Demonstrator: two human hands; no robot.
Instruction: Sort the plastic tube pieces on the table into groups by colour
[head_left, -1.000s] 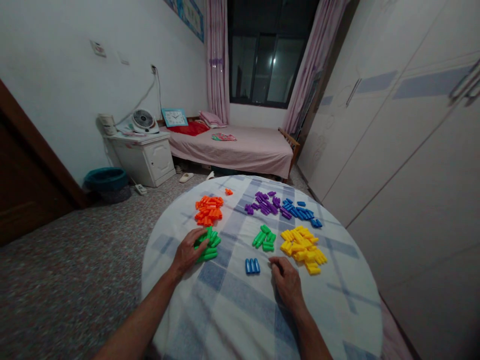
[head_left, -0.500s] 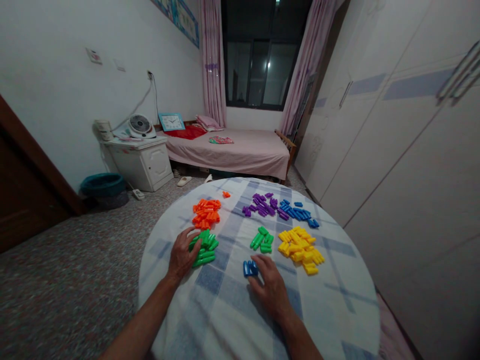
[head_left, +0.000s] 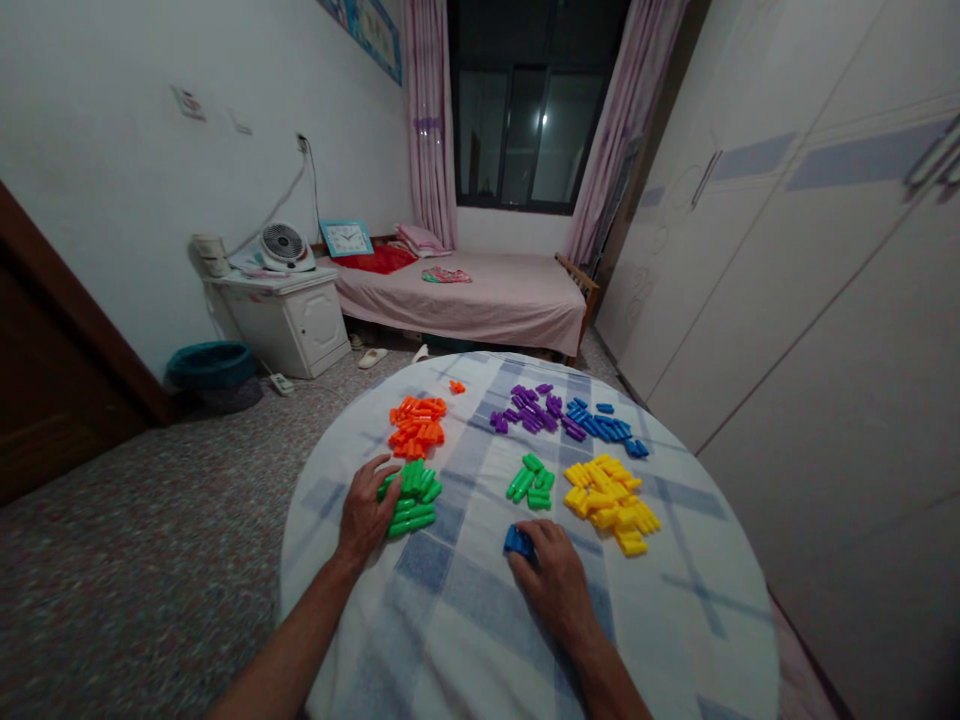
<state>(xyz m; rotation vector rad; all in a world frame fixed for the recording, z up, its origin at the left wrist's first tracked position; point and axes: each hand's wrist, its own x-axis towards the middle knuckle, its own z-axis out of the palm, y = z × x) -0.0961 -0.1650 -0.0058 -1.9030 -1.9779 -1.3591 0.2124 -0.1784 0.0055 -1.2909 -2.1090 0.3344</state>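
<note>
On the round table, my right hand (head_left: 555,575) has its thumb and fingers closed round a few blue pieces (head_left: 517,541) near the middle. My left hand (head_left: 367,510) rests against the left side of a green pile (head_left: 414,497), its fingers curved and apart. A smaller green group (head_left: 531,482) lies just beyond my right hand, with a yellow pile (head_left: 611,497) to its right. Orange pieces (head_left: 417,427) sit behind the left green pile. Purple pieces (head_left: 532,408) and more blue pieces (head_left: 604,424) lie farther back.
The table wears a checked cloth (head_left: 480,640). Beyond its far edge is a bed (head_left: 480,300) with a pink sheet. A white cabinet (head_left: 319,325) and a teal-lined bin (head_left: 212,367) stand at the left, a wardrobe (head_left: 787,330) at the right.
My right hand has closed round the blue pieces, which are now turned and slightly farther right. My left hand has stayed by the green pile. The view has shifted slightly.
</note>
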